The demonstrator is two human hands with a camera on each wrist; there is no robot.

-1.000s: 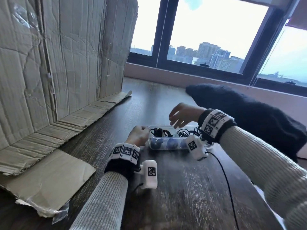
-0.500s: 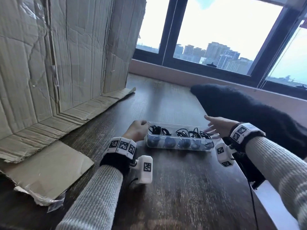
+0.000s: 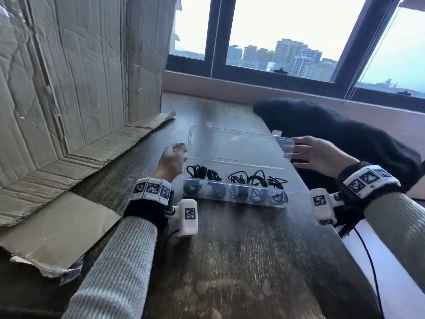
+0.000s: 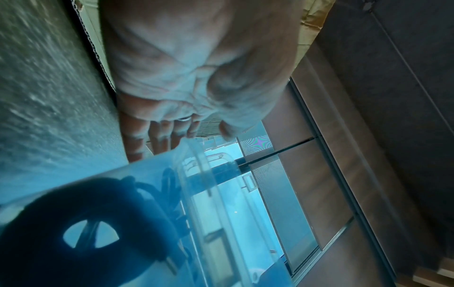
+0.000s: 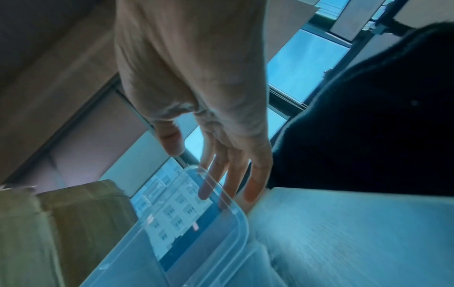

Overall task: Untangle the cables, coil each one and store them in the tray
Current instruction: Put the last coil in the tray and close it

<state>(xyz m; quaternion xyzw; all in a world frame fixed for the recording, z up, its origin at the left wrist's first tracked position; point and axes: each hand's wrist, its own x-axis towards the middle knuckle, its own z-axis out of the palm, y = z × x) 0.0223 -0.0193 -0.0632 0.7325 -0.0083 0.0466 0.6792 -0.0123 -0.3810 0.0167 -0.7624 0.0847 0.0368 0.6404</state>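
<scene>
A clear plastic tray [image 3: 234, 200] stands on the dark wooden table with several coiled black cables [image 3: 239, 178] in its compartments. Its clear lid [image 3: 236, 146] is raised and leans back behind it. My left hand [image 3: 172, 157] is at the tray's left end, fingers curled at the lid's left corner. In the left wrist view the left hand [image 4: 191, 132] has its thumb and fingers on either side of the clear rim, above a cable coil [image 4: 73, 213]. My right hand [image 3: 317, 153] touches the lid's right edge with straight fingers. The right wrist view shows those fingers [image 5: 230, 174] behind the lid [image 5: 196, 223].
A big cardboard box [image 3: 80, 65] stands at the left, with its flaps and a flat cardboard sheet [image 3: 57, 226] on the table. A dark garment [image 3: 345, 134] lies at the right behind my right hand. The table's right edge runs close by. A thin black wire [image 3: 372, 261] hangs from my right wrist.
My right hand moved from above the tray to its right end. The lid, unseen before, now stands raised behind the tray. My left hand stayed at the left end.
</scene>
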